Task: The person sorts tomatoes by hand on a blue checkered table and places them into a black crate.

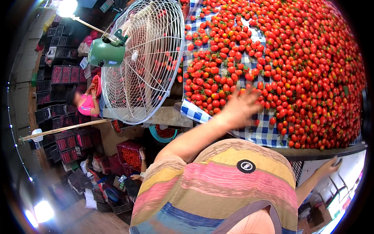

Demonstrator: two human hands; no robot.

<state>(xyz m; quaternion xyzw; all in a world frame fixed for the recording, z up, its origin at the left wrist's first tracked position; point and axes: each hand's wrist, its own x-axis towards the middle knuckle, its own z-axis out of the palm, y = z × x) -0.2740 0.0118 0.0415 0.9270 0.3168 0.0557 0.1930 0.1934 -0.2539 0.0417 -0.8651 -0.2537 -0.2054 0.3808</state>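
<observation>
Many small red tomatoes (306,70), some with green calyxes, lie over a blue-and-white checked cloth (248,137) on a raised table. My left hand (243,106) reaches over the near part of this cloth, palm down and fingers spread, slightly blurred. It holds nothing visible; whether its fingertips touch the tomatoes is unclear. At the lower right, my right hand (329,168) is beside and below the table's dark edge (318,153), away from the tomatoes. Its fingers are partly bent, with a dark patch by the fingertips; whether it holds something cannot be told.
A large wire-caged fan (140,58) with a green motor stands left of the cloth. Beyond it, a person in pink (87,102) handles a pink basin of tomatoes. Below are a turquoise basin (163,139), a crate of tomatoes (130,156) and another person's gloved hand (142,153). Stacked crates (68,74) line the left.
</observation>
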